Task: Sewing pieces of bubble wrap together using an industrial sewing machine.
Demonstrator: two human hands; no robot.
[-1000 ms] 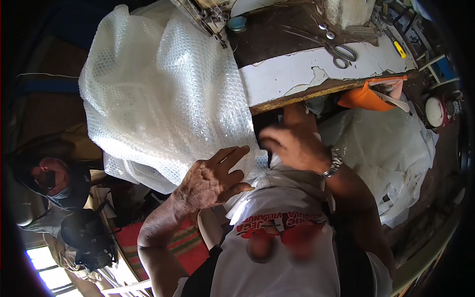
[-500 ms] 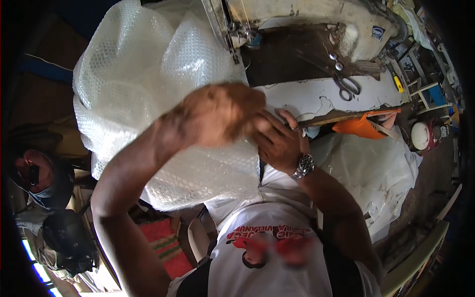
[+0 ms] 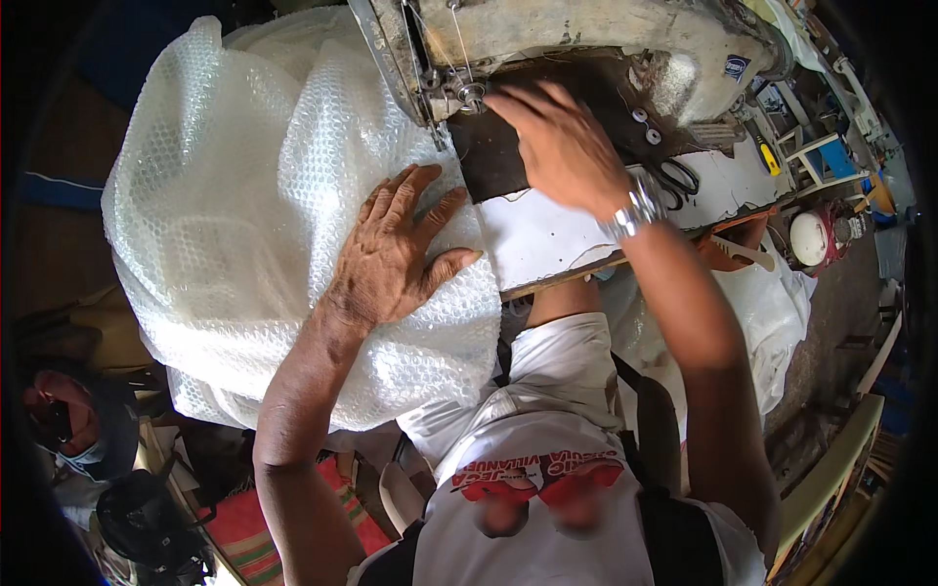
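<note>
A large sheet of clear bubble wrap (image 3: 220, 186) is bunched over the left side of the table, its edge beneath the needle end of a worn sewing machine (image 3: 586, 31). My left hand (image 3: 389, 242) lies on the wrap, fingers spread, near that edge. My right hand (image 3: 572, 146), with a metal watch at the wrist, reaches under the machine's arm. Its fingers are stretched out, slightly blurred, and the index fingertip is close to the round thread tension dial (image 3: 472, 96); I cannot tell whether it touches. Thread runs down to the dial.
Black-handled scissors (image 3: 676, 184) lie on the white tabletop (image 3: 547, 230), partly behind my right wrist. Two small metal bobbins (image 3: 646, 127) sit beyond. Farther right are a yellow cutter (image 3: 769, 156) and an orange item (image 3: 733, 249) below the table edge. More plastic sheeting (image 3: 772, 332) hangs at the right.
My hands, together over the table's front edge before, have come apart. The left now rests flat on the bubble wrap; the right has moved up and forward to the machine.
</note>
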